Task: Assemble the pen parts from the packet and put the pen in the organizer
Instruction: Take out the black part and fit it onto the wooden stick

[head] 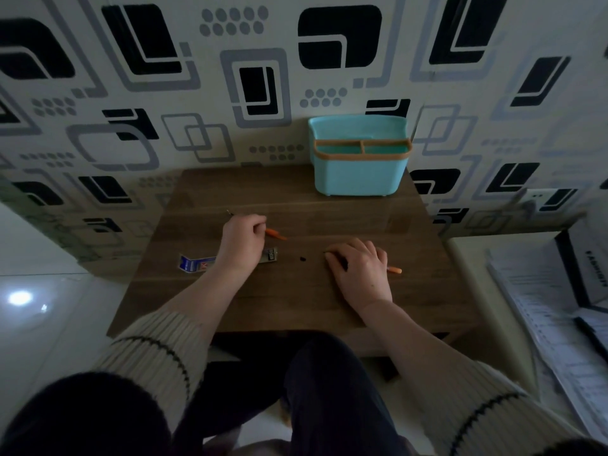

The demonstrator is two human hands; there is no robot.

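Head view, single camera, dim lighting. A wooden bench [296, 291] stands against a patterned wall [197, 77]. A teal organizer [358, 174] with an orange-brown rim sits at the far right of the bench, against the wall; its front compartments, split by one divider, show nothing inside that can be made out.

The left hand [241, 238] is curled into a loose fist at bench centre-left, fingers closed. An orange pen piece [275, 234] projects from its right side, tapering toward the bench surface, and a thin refill tip [229, 212] protrudes from its far-left side. Whether these are one part or two cannot be told. The hand is clamped on them.

The packet [197, 264], blue and white at its left end and clear at its right end, lies flat on the bench, partly hidden under the left wrist.

The right hand [360, 268] lies palm-down near bench centre-right, fingers bent. A dark slim part [342, 263] shows at its fingertips, and an orange pen end [394, 270] projects from under its right edge. Whether the hand grips either item cannot be told. A small black piece [302, 258] lies loose on the bench between the two hands.

The hands are well apart. Ribbed cream sleeves [158, 353] are pushed back on both forearms.
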